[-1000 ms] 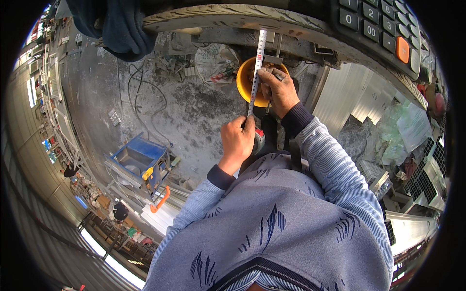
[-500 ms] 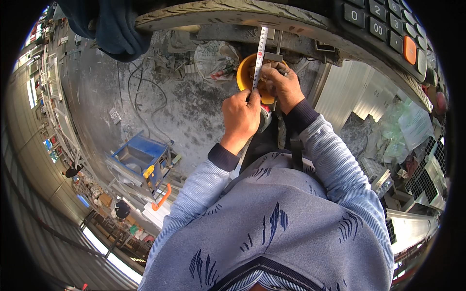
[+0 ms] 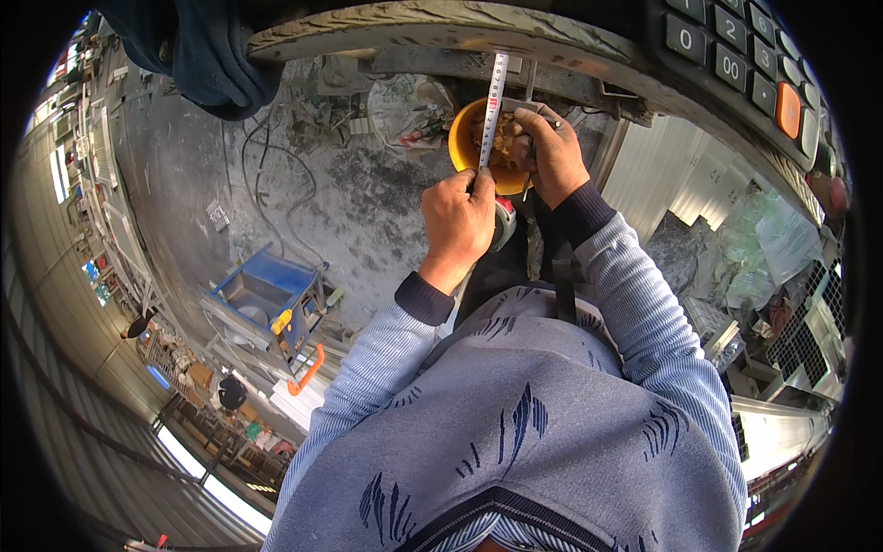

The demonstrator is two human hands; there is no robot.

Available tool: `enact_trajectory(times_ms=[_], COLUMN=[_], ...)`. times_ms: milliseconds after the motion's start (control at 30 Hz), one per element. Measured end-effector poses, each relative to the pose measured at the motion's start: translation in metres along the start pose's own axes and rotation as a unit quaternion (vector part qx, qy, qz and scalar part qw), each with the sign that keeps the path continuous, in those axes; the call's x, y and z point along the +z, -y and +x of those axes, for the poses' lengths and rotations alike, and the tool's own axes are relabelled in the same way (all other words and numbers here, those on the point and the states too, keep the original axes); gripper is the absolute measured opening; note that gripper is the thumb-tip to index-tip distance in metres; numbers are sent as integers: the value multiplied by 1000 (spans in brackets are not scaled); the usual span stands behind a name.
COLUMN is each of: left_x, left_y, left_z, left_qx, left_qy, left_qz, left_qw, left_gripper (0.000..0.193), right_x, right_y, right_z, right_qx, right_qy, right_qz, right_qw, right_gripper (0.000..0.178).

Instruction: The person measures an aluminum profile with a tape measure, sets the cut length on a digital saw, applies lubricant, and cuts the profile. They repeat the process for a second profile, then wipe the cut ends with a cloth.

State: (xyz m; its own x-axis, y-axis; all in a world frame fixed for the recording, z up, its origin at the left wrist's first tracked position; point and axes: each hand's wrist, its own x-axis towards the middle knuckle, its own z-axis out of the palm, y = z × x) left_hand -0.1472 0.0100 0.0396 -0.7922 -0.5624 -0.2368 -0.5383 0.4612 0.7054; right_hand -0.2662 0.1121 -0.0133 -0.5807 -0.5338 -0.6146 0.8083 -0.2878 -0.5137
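A white tape measure blade (image 3: 490,115) runs away from me, up to the thick edge at the top of the view. My left hand (image 3: 457,223) is closed around its near end, the thumb pressed on the blade. The red and grey tape case (image 3: 503,221) shows partly beside that hand. To the right of the blade and apart from it, my right hand (image 3: 552,156) has its fingers curled around a thin dark pen-like stick (image 3: 527,182). Below both hands, a yellow bucket (image 3: 458,147) holds brownish scraps.
A thick worn board edge (image 3: 441,28) crosses the top, with a large-key calculator (image 3: 736,64) at right and dark cloth (image 3: 216,64) at left. Lower left stands a blue metal frame (image 3: 267,281). Pale metal profiles (image 3: 667,175) and plastic wrap (image 3: 782,239) lie at right.
My right hand has drawn back to the right, off the tape blade, uncovering more of the bucket's contents. My left hand and the tape stay in place.
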Motion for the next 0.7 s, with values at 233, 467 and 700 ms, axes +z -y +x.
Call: enact_trajectory(times_ms=[233,467,700], left_x=[0,0,1], left_y=[-1,-1,-1], left_z=[0,0,0], left_qx=[0,-4,18], left_qy=[-1,6,-11], left_qz=[10,9,11], left_qw=[1000,1000,1000], left_gripper=[35,36,37], right_x=[2,1,1], right_y=[5,8,7], right_z=[-1,-2,-2], right_qx=[17,24,29], right_qy=[-5,17,31], right_qz=[-7,0,19], right_qw=[1000,1000,999], right_gripper=[16,18,17])
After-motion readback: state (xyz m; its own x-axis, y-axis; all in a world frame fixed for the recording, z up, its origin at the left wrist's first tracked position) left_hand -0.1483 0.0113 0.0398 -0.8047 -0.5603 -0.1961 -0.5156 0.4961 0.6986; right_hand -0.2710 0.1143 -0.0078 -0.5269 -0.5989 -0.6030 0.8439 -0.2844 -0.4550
